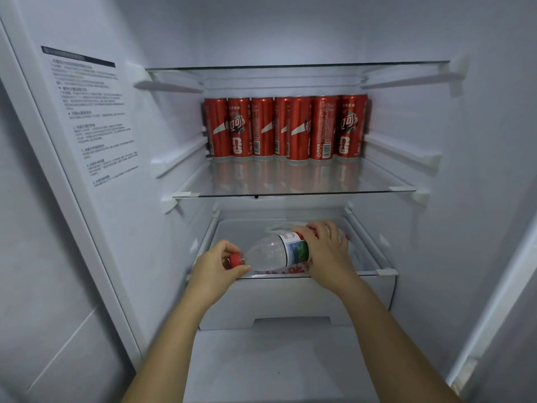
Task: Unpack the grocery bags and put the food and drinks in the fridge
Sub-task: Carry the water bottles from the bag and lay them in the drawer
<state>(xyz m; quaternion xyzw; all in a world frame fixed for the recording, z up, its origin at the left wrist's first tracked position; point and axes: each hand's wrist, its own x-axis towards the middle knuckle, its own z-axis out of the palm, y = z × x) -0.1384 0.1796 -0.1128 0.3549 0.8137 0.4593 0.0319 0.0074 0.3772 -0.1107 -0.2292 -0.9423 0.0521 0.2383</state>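
Holding a clear plastic water bottle [270,251] on its side, both hands reach into the open white fridge [479,141]. The bottle lies roughly level over the mouth of the translucent white plastic drawer [290,298], low in the compartment, with its neck pointing left and its base pointing right and slightly to the back. The left hand [215,266] pinches the red screw cap [236,260] between thumb and curled fingers. The right hand [325,251] is wrapped over the bottle's far half, fingers curled round the body and covering part of the white, green and red label. Whether the bottle touches the drawer's front rim cannot be told.

Under the bottle, inside the drawer, a patch of red print on white shows. It looks like another package or label, but too little of it is in view to say what it is.

Above the drawer, a clear glass middle shelf [290,181] carries seven red drink cans [286,128]. They stand upright in one row against the back wall, side by side and touching or nearly so, and their reflections show on the glass in front of them. Higher up sits a clear glass upper shelf [290,66], seen almost edge-on.

On the fridge's left inner wall there is a white printed instruction sticker [93,112] with a dark header bar and lines of small text too blurred to read. Both forearms come up from the bottom of the view, over the white ledge [261,359] below the drawer.
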